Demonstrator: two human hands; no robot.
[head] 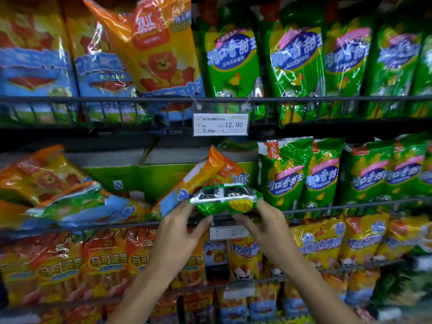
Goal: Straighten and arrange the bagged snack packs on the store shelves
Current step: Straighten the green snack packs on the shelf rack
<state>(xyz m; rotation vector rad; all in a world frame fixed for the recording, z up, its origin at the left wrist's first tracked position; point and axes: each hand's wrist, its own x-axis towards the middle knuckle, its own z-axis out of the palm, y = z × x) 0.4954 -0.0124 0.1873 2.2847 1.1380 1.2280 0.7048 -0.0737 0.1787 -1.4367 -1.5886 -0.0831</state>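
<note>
Hands [180,230] [264,224] hold green pack [224,202] beside leaning orange pack [198,181].

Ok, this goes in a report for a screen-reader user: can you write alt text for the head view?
Two bare hands, left hand and right hand, hold a green snack bag by its ends at the middle shelf rail. Upright green bags stand to its right; orange bags lie toppled to its left.

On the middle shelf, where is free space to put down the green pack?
Free: the gap behind the tilted orange pack, between the toppled orange packs and the upright green packs; a green carton backs it. Crowded: the right side. Both hands, left and right, hold the green foil pack.
</note>
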